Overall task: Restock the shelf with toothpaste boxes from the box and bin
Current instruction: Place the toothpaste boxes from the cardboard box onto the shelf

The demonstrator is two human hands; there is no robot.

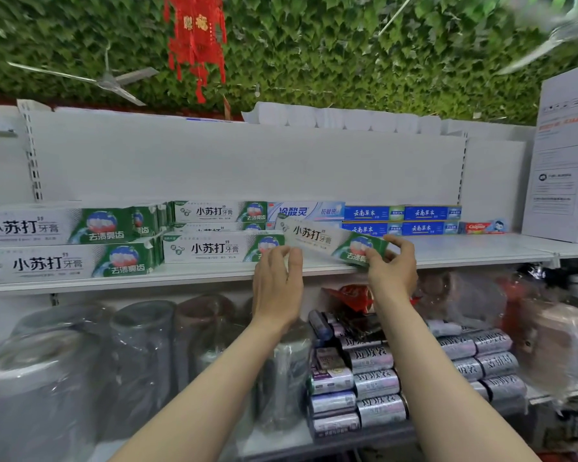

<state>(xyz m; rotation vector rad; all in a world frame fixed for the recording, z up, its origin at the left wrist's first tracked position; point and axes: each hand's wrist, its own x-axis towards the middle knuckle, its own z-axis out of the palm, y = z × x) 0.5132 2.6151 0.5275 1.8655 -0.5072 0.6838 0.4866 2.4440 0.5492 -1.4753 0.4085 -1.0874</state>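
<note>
Two hands (277, 281) (392, 271) at the shelf (464, 248). Green-and-white toothpaste boxes: six with readable fronts, one (334, 243) of them tilted, off the rows. Blue toothpaste boxes (401, 221): four, stacked two by two. One pale blue toothpaste box (306, 211). One small red toothpaste box (483, 226). One tall white carton (564, 155) at right.

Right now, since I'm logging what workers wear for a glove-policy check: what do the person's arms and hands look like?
Both forearms are bare as far as the frame shows, with no sleeve in view. The left hand and right hand wear no gloves. No watch, bracelet or ring is visible on either wrist or finger. Fingernails look short and unpainted.
</note>
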